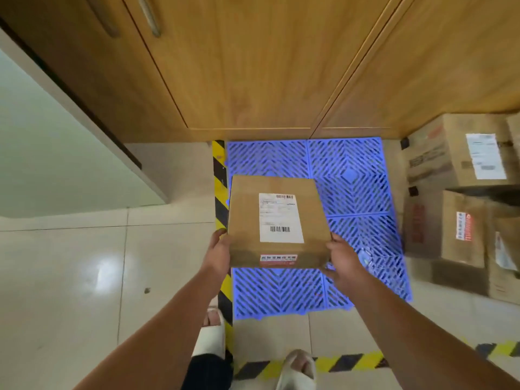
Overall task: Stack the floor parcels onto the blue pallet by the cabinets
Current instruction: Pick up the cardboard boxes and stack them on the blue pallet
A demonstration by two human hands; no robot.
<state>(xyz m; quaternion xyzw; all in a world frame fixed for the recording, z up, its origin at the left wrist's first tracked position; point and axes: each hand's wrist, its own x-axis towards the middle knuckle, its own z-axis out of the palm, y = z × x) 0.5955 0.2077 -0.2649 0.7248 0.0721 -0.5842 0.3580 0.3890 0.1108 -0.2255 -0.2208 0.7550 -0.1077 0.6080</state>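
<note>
Left hand (221,254) and right hand (342,260): each clasps a near corner of the parcel (244,215). Parcel: flat brown cardboard box, white barcoded shipping label on top, red-and-white sticker on the near face, held between both hands over the left half of the blue pallet (351,175). Pallet: lattice-topped, on the floor against the wooden cabinets (253,66), with further cardboard parcels (450,226) just beside its right edge.

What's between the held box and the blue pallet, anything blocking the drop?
Nothing visible. The left hand and right hand hold the box above the pallet, whose visible grid is bare. The other boxes sit on the floor beside its right edge, not on it.
</note>
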